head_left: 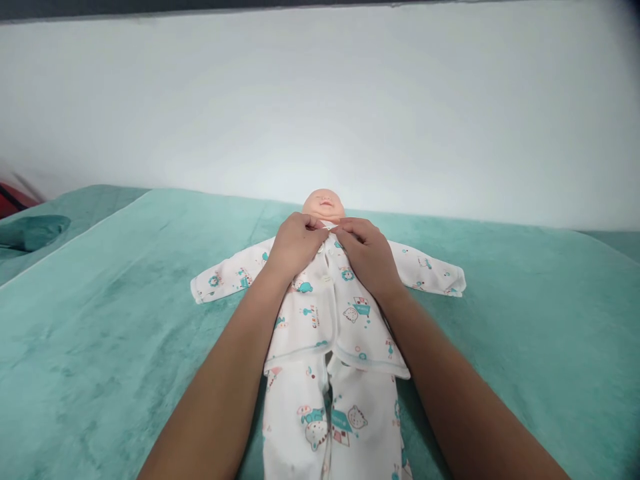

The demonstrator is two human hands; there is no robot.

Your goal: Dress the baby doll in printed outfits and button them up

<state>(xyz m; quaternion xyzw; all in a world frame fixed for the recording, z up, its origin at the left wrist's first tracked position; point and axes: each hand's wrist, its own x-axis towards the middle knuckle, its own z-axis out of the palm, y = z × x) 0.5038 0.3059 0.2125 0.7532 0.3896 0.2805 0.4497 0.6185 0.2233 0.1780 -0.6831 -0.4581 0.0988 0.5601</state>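
Note:
A baby doll [325, 202] lies on its back with its head away from me. It wears a white printed baby jacket [310, 313], both sleeves stretched out to the sides, and matching trousers [295, 427]. At the collar, my left hand [297, 243] pinches one front edge of the jacket. My right hand [365, 250] pinches the other front edge there, its fingertips almost touching those of the left. Below my hands the jacket fronts meet along the middle and part slightly at the hem. My fingers hide most of the neck fastening.
Under the doll spreads a green plush cover [125, 320]. A white wall [320, 100] rises behind it. At the far left are a darker green fold or hollow [35, 233] and a red object [15, 200] that I cannot make out.

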